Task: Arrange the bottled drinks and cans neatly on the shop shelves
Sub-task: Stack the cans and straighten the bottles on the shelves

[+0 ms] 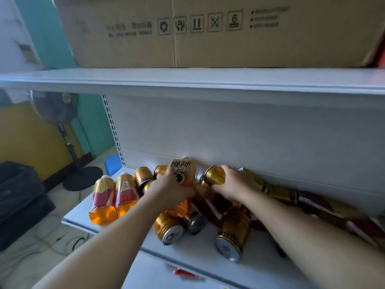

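Note:
A white shop shelf point(129, 230) holds a jumble of drinks lying on their sides. My left hand point(168, 188) grips an orange bottle point(183, 172) with a black-lettered label, its cap toward the back wall. My right hand point(235, 184) is closed over the end of a gold can point(214, 175). Two orange bottles with red labels point(102, 199) point(126, 192) lie side by side at the shelf's left end. Several gold cans point(168, 228) point(233, 234) lie in front of my hands, with more gold and dark red drinks point(281, 195) piled to the right.
Above runs another white shelf point(187, 80) carrying a large cardboard box point(208, 32). To the left of the shelving stand a pedestal fan point(62, 122), a blue box point(112, 163) and dark crates point(18, 195). A small red item point(183, 273) lies on the lower shelf.

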A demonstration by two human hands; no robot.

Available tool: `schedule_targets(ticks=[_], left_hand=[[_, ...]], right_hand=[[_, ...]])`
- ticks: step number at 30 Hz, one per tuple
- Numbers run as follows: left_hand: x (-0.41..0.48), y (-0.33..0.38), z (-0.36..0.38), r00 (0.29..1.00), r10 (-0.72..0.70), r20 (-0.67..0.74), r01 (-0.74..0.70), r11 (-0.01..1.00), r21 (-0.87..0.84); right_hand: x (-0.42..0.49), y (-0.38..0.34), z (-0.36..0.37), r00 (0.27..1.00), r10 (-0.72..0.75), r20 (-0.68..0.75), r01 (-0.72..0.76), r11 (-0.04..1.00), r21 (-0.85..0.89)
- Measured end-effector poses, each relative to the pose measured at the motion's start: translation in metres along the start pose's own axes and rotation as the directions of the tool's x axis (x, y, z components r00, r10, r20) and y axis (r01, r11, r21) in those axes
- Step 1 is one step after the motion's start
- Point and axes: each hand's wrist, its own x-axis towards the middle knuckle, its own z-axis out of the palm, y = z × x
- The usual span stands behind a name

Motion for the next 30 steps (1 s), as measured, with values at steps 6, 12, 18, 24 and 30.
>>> schedule_targets(ticks=[6,12,18,24,30], left_hand=[[-0.018,-0.014,0.004,0.987,-0.038,-0.157,-0.046,0.866,-0.498],[-0.045,0.005,0.029,0.976,-0.071,-0.206,-0.159,0.415,-0.896],[-0.057,0.004,0.041,0.960,0.137,-0.245,-0.270,0.221,-0.937],[-0.058,0.003,0.046,0.856,0.505,-0.113,-0.197,0.115,-0.974],[-0.092,0.041,0.068,0.637,0.770,0.039,0.007,0.044,-0.999]], right_hand=[[-0.022,0.013,-0.012,0.984,0.152,-0.096,-0.003,0.548,0.836],[-0.041,0.010,-0.016,0.997,0.029,-0.074,0.068,0.172,0.983],[-0.074,0.012,-0.030,0.989,0.092,-0.119,0.110,0.090,0.990],[-0.128,0.013,-0.051,0.956,0.253,-0.152,0.133,0.090,0.987],[-0.206,0.042,-0.080,0.898,0.392,-0.198,0.180,0.082,0.980]])
